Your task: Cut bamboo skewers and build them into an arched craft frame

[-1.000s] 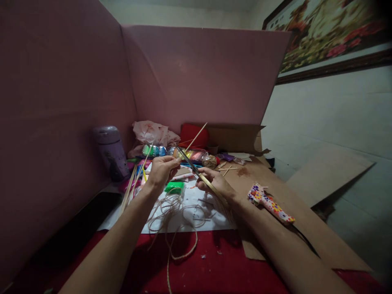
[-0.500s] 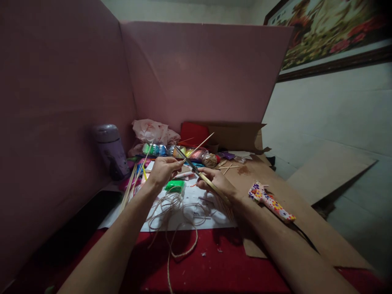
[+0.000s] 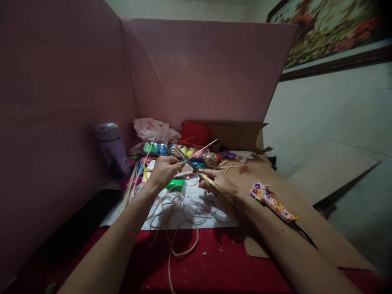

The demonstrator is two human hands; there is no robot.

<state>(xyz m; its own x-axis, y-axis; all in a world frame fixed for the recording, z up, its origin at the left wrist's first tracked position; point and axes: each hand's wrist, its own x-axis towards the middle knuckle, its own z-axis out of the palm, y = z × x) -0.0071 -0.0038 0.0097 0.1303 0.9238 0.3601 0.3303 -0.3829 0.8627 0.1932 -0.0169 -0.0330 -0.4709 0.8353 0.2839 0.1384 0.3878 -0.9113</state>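
My left hand pinches the near end of a thin wooden skewer, whose pointed end slants up to the right. In my right hand is a pair of scissors with pale yellow handles. Its metal blades cross the skewer just beyond my left fingertips; I cannot tell whether they are parted there. Below both hands, loosely coiled jute twine lies over white paper and trails onto the red cloth. A bright green packet sits under my left hand.
On the left stand a purple bottle and a bundle of long skewers. Coloured clay packs and a twine ball lie behind my hands. A flower-patterned glue gun with a black cord rests on cardboard at right.
The skewer's pointed end has dipped slightly and shifted right between the scissor blades. Both hands stay in nearly the same place, and the whole view has shifted a little.
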